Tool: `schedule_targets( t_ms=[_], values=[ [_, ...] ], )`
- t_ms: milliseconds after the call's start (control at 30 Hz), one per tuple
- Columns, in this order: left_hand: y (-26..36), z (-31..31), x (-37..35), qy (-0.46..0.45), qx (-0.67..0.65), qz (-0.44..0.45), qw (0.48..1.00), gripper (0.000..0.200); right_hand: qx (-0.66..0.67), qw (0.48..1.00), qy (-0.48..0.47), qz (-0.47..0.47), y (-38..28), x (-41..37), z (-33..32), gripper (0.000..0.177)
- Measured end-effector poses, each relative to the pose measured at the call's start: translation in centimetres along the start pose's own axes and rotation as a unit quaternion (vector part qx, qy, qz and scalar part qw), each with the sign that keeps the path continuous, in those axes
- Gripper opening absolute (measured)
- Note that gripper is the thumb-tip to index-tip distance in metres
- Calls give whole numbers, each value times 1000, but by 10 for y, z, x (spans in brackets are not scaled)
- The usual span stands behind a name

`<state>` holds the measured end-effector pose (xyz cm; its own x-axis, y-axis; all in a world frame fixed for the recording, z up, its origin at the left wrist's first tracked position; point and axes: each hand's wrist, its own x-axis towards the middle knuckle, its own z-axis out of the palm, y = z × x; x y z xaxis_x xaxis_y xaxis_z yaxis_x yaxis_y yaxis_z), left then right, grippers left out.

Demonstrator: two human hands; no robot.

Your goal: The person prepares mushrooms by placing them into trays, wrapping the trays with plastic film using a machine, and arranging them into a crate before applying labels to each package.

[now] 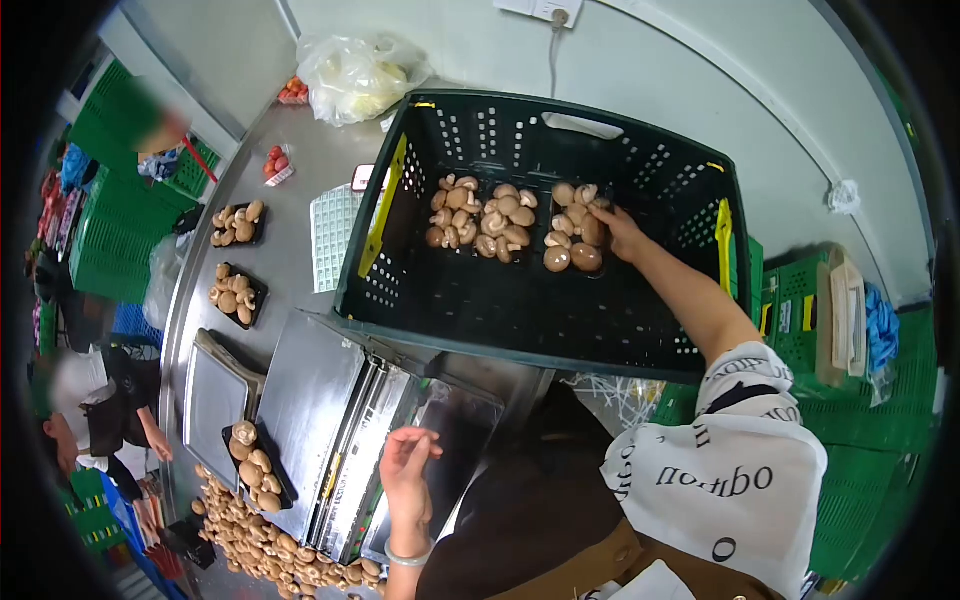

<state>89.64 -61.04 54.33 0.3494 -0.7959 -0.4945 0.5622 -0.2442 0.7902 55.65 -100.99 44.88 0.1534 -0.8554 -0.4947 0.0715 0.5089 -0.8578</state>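
Note:
My right hand (622, 235) reaches into a dark green plastic crate (540, 345). Its fingers are closed on the right side of a tray of mushrooms (575, 228), partly hiding that edge. Two more trays stand to its left, the middle mushrooms (505, 222) and the left mushrooms (454, 212). My left hand (408, 465) hovers over the wrapping machine (345, 455), its fingers loosely bent and apart, with nothing in it. A black tray of mushrooms (258, 468) lies at the machine's left edge.
Loose mushrooms (270, 545) are heaped at the lower left. Two filled trays, one with mushrooms (237, 294), sit along the steel table (300, 170). A scale (215, 395), a plastic bag (355, 80) and green crates (800, 300) surround the work area. Another person (110, 400) is at far left.

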Motion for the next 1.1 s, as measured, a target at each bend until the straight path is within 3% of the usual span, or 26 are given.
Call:
schedule_targets(
  t_ms=[100, 167, 200, 233, 300, 333, 367, 400, 433, 467, 500, 533, 567, 667, 733, 800, 833, 900, 933, 967, 1100],
  values=[
    [7, -6, 5, 28, -10, -19, 999, 10, 30, 998, 23, 47, 30, 37, 1, 59],
    [11, -12, 3, 37, -30, -16, 999, 9, 6, 997, -45, 60, 44, 53, 1, 67],
    [15, -18, 3, 34, -13, -7, 999, 9, -76, 995, 13, 57, 52, 68, -1, 60],
    [20, -28, 3, 36, 4, 3, 999, 9, -213, 975, 60, 34, 56, 80, -4, 67],
    [29, -56, 4, 80, 91, 60, 991, 7, -416, 908, 23, -41, 55, 92, -19, 80],
    [35, -79, 7, 114, 164, 101, 975, 6, -474, 871, 81, -102, 82, 136, -64, 82],
    [33, -108, 15, 216, 221, 202, 929, 7, -510, 852, 61, -102, 62, 123, -52, 82],
    [36, -137, 24, 306, 275, 294, 862, 8, -598, 794, 102, -51, 33, 97, -24, 83],
    [52, -159, 29, 378, 308, 365, 793, 12, -603, 776, 165, -89, 28, 98, -13, 71],
    [73, -178, 25, 457, 385, 320, 735, 19, -602, 754, 231, -127, 19, 101, -5, 60],
    [78, -207, 26, 490, 435, 361, 663, 28, -552, 781, 198, -215, 7, 100, 13, 55],
    [86, -226, 26, 517, 515, 335, 595, 36, -497, 799, 163, -297, -13, 80, 45, 50],
    [85, -251, 27, 509, 523, 296, 616, 39, -436, 809, 127, -373, -34, 50, 83, 45],
    [64, -294, 32, 432, 548, 177, 694, 44, -338, 837, -21, -429, -78, -53, 206, 27],
    [61, -293, 34, 428, 548, 210, 687, 45, -352, 820, -97, -441, -83, -133, 278, 20],
    [59, -282, 34, 381, 562, 239, 694, 45, -409, 694, -252, -536, -70, -194, 326, 21],
    [56, -273, 34, 368, 594, 249, 671, 45, -426, 642, -325, -548, -56, -219, 346, 23],
    [53, -256, 32, 322, 612, 268, 671, 45, -471, 576, -426, -514, -6, -251, 378, 32],
    [53, -247, 30, 298, 618, 275, 673, 45, -506, 514, -450, -527, 19, -260, 392, 40],
    [52, -238, 29, 287, 631, 289, 660, 45, -518, 487, -459, -533, 44, -263, 407, 47],
    [61, -235, 20, 238, 625, 296, 682, 51, -529, 545, -405, -509, 126, -248, 453, 50]
  ],
)
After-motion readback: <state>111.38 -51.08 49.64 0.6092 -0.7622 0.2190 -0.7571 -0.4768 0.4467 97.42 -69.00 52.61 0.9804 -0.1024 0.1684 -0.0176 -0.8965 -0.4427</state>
